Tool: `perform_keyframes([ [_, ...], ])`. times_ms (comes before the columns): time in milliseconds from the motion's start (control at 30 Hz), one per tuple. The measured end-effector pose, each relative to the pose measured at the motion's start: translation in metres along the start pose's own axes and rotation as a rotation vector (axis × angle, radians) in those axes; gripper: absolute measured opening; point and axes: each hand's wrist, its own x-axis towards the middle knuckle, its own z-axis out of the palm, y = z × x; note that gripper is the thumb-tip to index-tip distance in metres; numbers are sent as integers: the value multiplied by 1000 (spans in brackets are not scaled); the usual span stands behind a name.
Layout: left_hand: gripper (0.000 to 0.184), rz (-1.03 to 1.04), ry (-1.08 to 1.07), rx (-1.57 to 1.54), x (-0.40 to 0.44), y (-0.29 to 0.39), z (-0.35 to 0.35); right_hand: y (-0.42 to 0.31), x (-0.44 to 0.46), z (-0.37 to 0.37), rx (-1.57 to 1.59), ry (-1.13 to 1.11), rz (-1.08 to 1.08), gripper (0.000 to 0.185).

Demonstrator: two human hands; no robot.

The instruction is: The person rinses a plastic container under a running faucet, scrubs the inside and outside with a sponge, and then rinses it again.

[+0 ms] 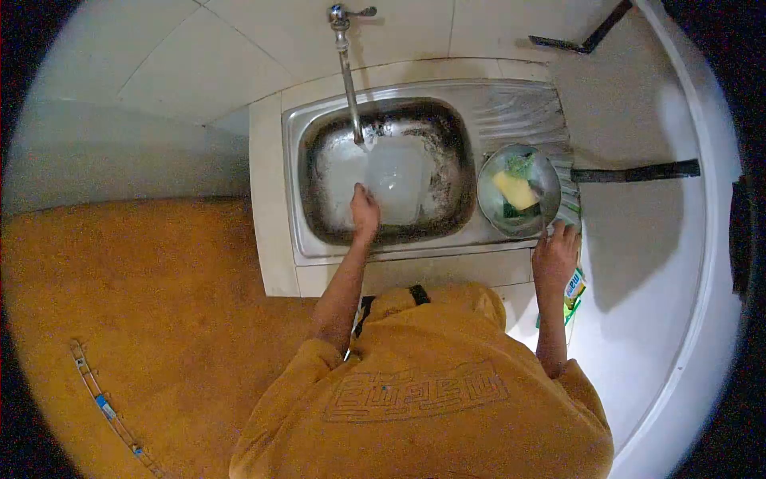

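over the sink (461, 180), the left hand (365, 214) curled its fingers beside a pale rectangular item (401, 177); the right hand (557, 251) bent its own near a bowl (549, 177) holding a yellow sponge (515, 190) — neither grip could be discerned.

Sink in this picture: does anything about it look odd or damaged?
Yes: the sink has dark, uneven blotches inside, mostly around its walls, while its rim is paler metal. That could be grime or wear; I cannot tell which.
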Motion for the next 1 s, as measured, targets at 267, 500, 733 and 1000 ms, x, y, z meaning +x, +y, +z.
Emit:
perform_keyframes([
  [267, 42, 345, 162, 512, -3, 5, -42, -99, 21, 22, 539, -151, -328, 26],
  [500, 38, 371, 230, 896, -11, 36, -64, -86, 3, 52, 668, -315, -356, 24],
  [733, 31, 505, 382, 938, -61, 87, -70, 10, 20, 60, 532, -99, -273, 39],
  [1000, 40, 240, 475, 108, -139, 92, -141, 29, 3, 54, 130, -258, -230, 72],
])
